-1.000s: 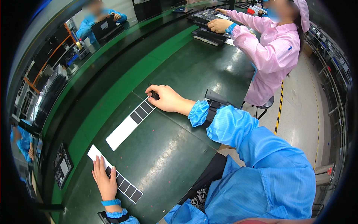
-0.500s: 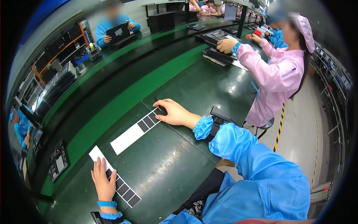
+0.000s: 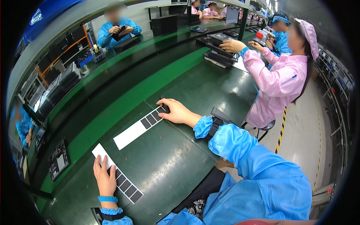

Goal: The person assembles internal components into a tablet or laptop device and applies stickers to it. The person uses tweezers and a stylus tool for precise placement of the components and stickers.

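Head view: two long white strips carrying rows of dark square pads lie well apart on the dark green surface [image 3: 180, 161]. The left hand [image 3: 105, 178] lies flat, fingers spread open, pressing down on the near strip [image 3: 117, 173] about its middle. The right hand [image 3: 176, 111] reaches forward, fingers curled loosely over the far end of the far strip [image 3: 141, 126], fingertips on a dark pad there; whether it pinches that pad I cannot tell. Both strips seem to keep most of their pads, so the work looks barely begun. A co-worker in a pink smock [image 3: 277, 80] handles black trays further along.
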A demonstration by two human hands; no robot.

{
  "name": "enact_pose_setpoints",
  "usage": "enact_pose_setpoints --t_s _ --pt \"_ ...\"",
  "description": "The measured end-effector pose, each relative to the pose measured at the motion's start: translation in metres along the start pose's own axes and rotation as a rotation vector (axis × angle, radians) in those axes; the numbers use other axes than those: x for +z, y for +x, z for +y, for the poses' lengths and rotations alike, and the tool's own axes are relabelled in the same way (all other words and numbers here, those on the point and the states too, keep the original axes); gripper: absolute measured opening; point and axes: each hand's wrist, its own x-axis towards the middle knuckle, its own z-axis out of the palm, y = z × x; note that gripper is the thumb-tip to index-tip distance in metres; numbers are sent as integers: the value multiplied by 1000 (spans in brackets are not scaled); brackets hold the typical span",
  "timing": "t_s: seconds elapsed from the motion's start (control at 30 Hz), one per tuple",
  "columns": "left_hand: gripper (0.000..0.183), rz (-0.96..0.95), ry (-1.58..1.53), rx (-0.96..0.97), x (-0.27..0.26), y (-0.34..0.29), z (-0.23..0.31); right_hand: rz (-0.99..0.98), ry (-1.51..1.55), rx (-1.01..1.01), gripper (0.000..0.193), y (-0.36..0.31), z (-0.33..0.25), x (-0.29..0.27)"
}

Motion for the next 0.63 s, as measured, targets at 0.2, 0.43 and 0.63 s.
enact_pose_setpoints --t_s 0.2,0.43,0.63 --pt "48 -11 18 8 -1 0 1 26 -15 -9 47 -1 -1 -5" --pt "47 -26 49 11 0 2 2 1 0 35 47 0 -1 -3" --pt "46 -4 -40 -25 2 4 1 -15 3 42 47 2 2 -5"
